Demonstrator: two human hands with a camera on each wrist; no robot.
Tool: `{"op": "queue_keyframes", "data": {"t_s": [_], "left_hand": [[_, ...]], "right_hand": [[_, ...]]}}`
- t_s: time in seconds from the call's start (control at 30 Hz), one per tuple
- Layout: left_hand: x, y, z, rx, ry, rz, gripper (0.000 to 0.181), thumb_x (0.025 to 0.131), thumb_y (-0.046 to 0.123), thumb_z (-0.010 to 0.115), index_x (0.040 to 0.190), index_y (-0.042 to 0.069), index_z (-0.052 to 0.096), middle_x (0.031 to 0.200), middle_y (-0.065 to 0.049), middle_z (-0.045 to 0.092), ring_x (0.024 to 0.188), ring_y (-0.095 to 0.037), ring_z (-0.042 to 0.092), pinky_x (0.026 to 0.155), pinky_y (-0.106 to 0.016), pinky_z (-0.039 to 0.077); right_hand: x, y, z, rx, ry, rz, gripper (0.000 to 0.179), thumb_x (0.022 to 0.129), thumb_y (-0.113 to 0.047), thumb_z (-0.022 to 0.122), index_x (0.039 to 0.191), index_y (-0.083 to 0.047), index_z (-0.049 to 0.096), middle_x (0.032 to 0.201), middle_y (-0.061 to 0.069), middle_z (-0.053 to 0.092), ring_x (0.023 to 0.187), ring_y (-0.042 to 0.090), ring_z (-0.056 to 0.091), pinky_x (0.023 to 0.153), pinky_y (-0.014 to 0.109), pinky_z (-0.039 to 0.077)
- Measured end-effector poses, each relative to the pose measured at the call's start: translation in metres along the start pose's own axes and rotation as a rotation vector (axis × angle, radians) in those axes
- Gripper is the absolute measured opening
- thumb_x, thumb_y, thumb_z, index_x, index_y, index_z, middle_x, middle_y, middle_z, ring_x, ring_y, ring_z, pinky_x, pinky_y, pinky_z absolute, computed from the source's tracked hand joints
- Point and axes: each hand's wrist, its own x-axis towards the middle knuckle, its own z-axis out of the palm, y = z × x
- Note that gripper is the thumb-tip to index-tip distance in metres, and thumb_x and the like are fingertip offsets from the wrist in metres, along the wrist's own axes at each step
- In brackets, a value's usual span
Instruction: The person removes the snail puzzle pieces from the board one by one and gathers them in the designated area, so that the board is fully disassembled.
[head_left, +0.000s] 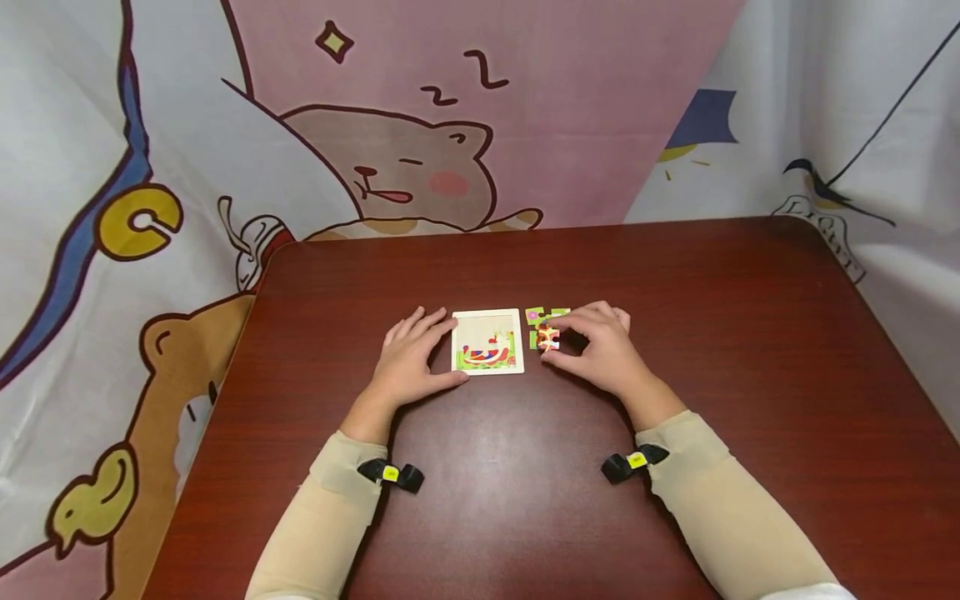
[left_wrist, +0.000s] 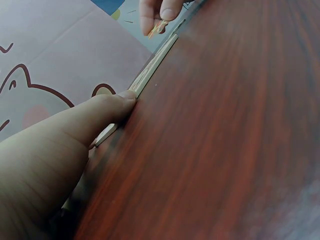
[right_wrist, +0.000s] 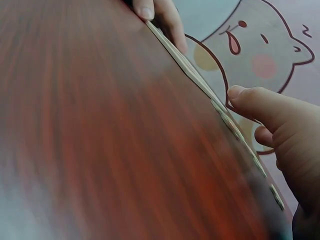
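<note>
The outspread left hand (head_left: pixel 408 360) touches a square pale wooden tray (head_left: pixel 477 325) on the reddish-brown counter (head_left: pixel 498 475), the right hand (head_left: pixel 604 348) pinching a red-and-yellow jigsaw piece (head_left: pixel 549 338)

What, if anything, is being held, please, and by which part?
The right hand pinches a jigsaw piece by its edges; the left hand touches the puzzle tray.

Glossy wood-grain table (head_left: pixel 495 500) — puzzle tray (head_left: pixel 520 342) of matt wood.
</note>
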Motion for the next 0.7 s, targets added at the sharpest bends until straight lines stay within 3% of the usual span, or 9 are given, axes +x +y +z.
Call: {"op": "queue_keyframes", "data": {"t_s": [0.33,0.7], "left_hand": [[0.001,-0.001,-0.001,0.006,0.012,0.006,0.095,0.081,0.066,0.081,0.159,0.021,0.053,0.17,-0.004,0.04,0.161,-0.034,0.022,0.124,-0.06,0.018],[0.001,0.0,0.001,0.01,0.007,0.006,0.095,0.08,0.065,0.082,0.159,0.02,0.053,0.169,-0.004,0.04,0.161,-0.034,0.022,0.124,-0.06,0.018]], "right_hand": [[-0.01,0.018,-0.017,-0.018,-0.016,0.059,0.049,0.071,-0.031,0.101,0.113,-0.013,0.082,0.111,0.006,0.072,0.114,0.036,0.05,0.097,0.067,0.026],[-0.012,0.02,-0.016,-0.004,-0.024,0.12,0.044,0.073,-0.027,0.099,0.111,-0.012,0.083,0.114,0.009,0.062,0.115,0.041,0.044,0.093,0.065,0.026]]}}
